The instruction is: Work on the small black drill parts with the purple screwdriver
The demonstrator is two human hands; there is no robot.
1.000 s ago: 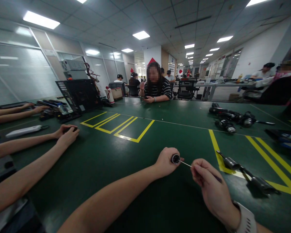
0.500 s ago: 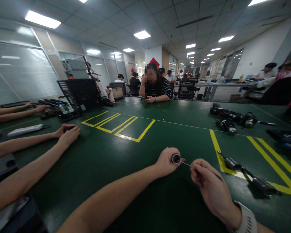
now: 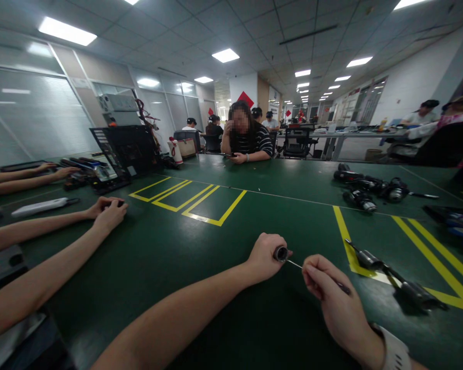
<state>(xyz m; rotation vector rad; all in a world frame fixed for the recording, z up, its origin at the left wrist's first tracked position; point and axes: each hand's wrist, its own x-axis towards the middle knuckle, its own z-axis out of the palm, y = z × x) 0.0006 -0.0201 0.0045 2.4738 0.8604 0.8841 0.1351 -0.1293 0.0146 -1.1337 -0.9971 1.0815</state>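
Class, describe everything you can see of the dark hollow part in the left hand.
The dark hollow round metallic-looking part shows a grey-rimmed open end roughly facing the camera. The left hand wraps around it, hiding its length, over the green table. A thin silvery rod from the right hand points at its rim; contact is unclear.

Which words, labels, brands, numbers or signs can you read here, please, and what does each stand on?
There is no text that I can read.
Cylinder in left hand: none legible.
Tool in right hand: none legible.
Red diamond on pillar: any writing too blurred.
Far wall panel: any writing too small.
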